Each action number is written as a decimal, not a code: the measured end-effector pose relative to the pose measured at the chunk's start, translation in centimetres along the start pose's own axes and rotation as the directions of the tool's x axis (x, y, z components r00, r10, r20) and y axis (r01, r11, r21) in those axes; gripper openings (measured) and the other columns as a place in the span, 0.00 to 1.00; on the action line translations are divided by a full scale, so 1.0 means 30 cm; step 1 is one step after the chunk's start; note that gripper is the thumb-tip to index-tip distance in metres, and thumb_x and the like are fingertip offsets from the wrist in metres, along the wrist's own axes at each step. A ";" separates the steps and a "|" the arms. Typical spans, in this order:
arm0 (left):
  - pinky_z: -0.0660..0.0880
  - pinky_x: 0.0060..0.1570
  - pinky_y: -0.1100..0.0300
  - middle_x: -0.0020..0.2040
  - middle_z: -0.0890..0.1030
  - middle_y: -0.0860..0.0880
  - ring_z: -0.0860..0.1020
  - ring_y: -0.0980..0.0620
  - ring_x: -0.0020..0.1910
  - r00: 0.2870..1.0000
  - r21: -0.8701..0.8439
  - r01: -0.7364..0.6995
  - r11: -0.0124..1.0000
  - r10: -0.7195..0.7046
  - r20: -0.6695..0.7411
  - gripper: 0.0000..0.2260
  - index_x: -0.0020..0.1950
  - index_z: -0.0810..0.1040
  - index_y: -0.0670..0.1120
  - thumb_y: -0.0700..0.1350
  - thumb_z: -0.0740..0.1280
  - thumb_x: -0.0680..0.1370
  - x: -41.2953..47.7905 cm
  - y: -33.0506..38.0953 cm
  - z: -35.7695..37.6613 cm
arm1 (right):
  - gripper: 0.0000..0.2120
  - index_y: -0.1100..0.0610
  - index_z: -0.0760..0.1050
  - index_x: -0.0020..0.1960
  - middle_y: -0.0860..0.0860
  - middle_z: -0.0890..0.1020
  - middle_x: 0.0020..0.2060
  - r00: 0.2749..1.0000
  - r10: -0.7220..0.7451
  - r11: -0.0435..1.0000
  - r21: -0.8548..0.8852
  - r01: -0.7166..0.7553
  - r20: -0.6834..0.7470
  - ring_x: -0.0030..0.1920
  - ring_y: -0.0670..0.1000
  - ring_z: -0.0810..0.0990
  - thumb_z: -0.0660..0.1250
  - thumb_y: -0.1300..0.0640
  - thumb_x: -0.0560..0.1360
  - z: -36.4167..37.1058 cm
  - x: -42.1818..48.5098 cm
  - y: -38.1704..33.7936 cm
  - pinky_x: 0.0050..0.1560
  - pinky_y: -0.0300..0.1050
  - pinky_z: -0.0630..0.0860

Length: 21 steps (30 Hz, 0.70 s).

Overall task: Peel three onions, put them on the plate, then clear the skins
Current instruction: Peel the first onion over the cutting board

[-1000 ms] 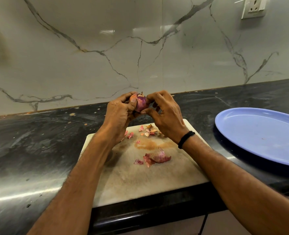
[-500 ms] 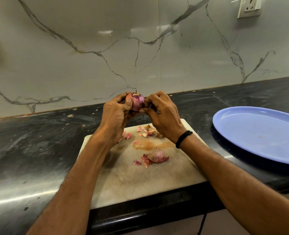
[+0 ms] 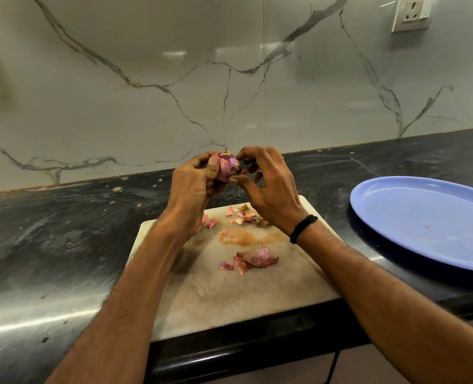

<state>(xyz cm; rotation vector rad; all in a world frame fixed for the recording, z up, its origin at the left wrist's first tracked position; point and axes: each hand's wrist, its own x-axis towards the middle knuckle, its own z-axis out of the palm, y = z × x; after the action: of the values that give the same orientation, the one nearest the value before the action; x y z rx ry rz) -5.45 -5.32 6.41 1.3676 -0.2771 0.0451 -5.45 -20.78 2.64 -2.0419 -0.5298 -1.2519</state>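
Note:
A small red onion [image 3: 226,166] is held up above the far edge of the pale cutting board [image 3: 202,295]. My left hand [image 3: 192,189] grips it from the left, fingers curled round it. From the right, my right hand [image 3: 268,189] pinches a flap of its skin between thumb and fingertips. Loose pink skins [image 3: 253,259] lie in the middle of the board, and smaller scraps [image 3: 243,213] lie under my hands. The blue plate [image 3: 424,220] sits on the counter to the right, with only a tiny speck on it.
The black counter [image 3: 63,245] runs left and right, its front edge just below the board. A marble wall stands close behind, with a wall socket [image 3: 411,13] at the top right. Small crumbs dot the counter near the wall.
Both hands stay on the onion at about the same height. My right fingers have shifted on its right side, working at the skin.

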 end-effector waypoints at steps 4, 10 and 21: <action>0.82 0.51 0.56 0.61 0.80 0.43 0.82 0.46 0.56 1.000 0.046 -0.029 0.999 0.029 0.000 0.09 0.62 0.79 0.46 0.42 0.63 0.83 0.002 -0.005 0.000 | 0.12 0.60 0.76 0.55 0.57 0.75 0.51 1.000 0.012 1.000 -0.022 -0.012 0.023 0.47 0.47 0.73 0.72 0.57 0.75 -0.004 0.001 -0.005 0.45 0.28 0.68; 0.82 0.52 0.57 0.62 0.79 0.43 0.81 0.46 0.57 0.999 0.075 -0.045 0.996 0.044 0.016 0.11 0.65 0.77 0.43 0.41 0.63 0.83 0.000 -0.009 0.004 | 0.06 0.61 0.77 0.52 0.57 0.76 0.47 1.000 0.004 0.999 -0.048 -0.004 0.007 0.45 0.49 0.73 0.69 0.60 0.77 0.000 0.002 0.006 0.44 0.32 0.71; 0.83 0.50 0.57 0.61 0.81 0.41 0.83 0.47 0.53 0.999 -0.057 0.010 0.998 -0.013 -0.051 0.14 0.67 0.77 0.40 0.42 0.64 0.83 0.009 -0.001 0.000 | 0.03 0.64 0.76 0.49 0.56 0.75 0.44 0.999 -0.007 0.996 -0.084 0.011 0.047 0.43 0.49 0.72 0.64 0.64 0.77 0.015 -0.009 0.021 0.43 0.33 0.69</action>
<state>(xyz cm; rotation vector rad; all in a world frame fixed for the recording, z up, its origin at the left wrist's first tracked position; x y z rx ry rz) -5.17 -5.37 6.43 1.3092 -0.2254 0.0623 -4.88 -20.89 2.04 -2.1455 -0.5168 -1.2531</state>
